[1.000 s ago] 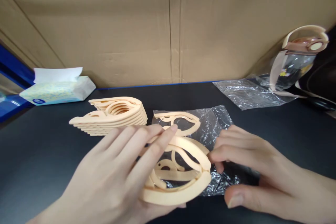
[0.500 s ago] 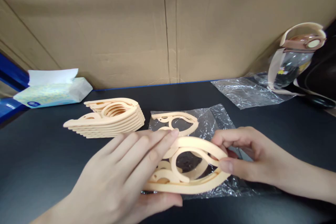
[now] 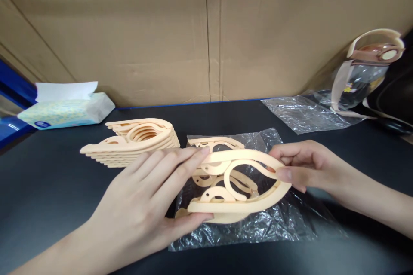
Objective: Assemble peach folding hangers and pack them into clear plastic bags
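Observation:
Between my two hands is a folded cream plastic folding hanger point(image 3: 261, 203), held above a clear plastic bag point(image 3: 251, 234). My left hand point(image 3: 148, 197) grips its left end, with the fingers over the upper arm and the thumb under the lower one. At the curved right end, my right hand point(image 3: 309, 163) pinches it between thumb and fingers. More folding hangers point(image 3: 222, 140) of the same kind lie on or in the bag, partly hidden behind the held one; I cannot tell which. Left of them stands a neat stack of folded hangers point(image 3: 130, 148), its near side partly covered by my left hand.
A tissue pack point(image 3: 64, 114) sits at the back left of the dark table point(image 3: 41, 189). At the back right are another clear bag point(image 3: 297, 114) and a drinking bottle point(image 3: 364, 77) with a strap. Cardboard point(image 3: 145, 38) rises behind the table.
Both hands have raised the held hanger a little and shifted it right. More of the hangers and the bag beneath it now shows. The stack stays in place.

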Tool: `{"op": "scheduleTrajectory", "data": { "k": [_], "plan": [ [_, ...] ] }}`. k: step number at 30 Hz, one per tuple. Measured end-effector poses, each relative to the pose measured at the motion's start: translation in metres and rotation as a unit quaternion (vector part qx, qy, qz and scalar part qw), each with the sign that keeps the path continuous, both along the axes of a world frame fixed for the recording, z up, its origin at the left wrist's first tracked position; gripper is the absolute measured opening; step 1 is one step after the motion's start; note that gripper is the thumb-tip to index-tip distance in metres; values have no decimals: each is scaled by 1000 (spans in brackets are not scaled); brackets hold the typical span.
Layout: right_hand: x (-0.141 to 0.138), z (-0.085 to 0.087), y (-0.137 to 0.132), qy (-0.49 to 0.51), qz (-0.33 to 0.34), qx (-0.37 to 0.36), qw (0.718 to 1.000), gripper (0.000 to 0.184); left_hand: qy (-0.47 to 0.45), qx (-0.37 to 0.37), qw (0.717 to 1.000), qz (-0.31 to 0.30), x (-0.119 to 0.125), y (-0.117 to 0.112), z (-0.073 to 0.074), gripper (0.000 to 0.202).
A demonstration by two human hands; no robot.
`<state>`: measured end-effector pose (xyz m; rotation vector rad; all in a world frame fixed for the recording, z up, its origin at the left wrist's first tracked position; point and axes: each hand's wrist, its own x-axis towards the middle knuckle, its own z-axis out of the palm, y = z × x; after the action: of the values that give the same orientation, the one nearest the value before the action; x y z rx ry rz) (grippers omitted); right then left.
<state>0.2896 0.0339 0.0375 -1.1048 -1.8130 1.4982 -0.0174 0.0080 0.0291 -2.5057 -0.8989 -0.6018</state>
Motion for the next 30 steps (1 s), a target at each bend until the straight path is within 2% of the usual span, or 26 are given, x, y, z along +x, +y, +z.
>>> {"op": "scheduleTrajectory", "data": {
  "k": [2,5,7,11,13,16,24,27,30],
  "plan": [
    [1,-1,0,-15,6,43,999,30,-9,-7,1000,-1,0,0,-1,54],
    [2,-4,-3,-62,-18,190,980,23,-30,-17,999,-1,0,-2,-2,50],
    [1,-6,-6,-95,-35,310,945,16,-42,-20,999,0,1,-3,-2,49],
    [-4,-7,-14,-178,10,495,850,62,-42,-27,999,-14,6,-8,-3,52],
    [-7,-7,-18,-225,31,544,808,68,-52,-39,998,-23,9,-11,-5,52],
    [-8,-6,-21,-246,43,578,777,65,-63,-48,996,-33,12,-13,-6,51],
    [-17,-6,-28,-244,46,594,765,59,-78,-77,993,-36,17,-14,-13,54],
    [-15,-3,-27,-253,31,568,782,60,-99,-122,988,-14,17,-13,-19,66],
    [6,6,-11,-260,-22,514,817,64,-110,-156,981,19,13,-8,-22,68]
  ]
}}
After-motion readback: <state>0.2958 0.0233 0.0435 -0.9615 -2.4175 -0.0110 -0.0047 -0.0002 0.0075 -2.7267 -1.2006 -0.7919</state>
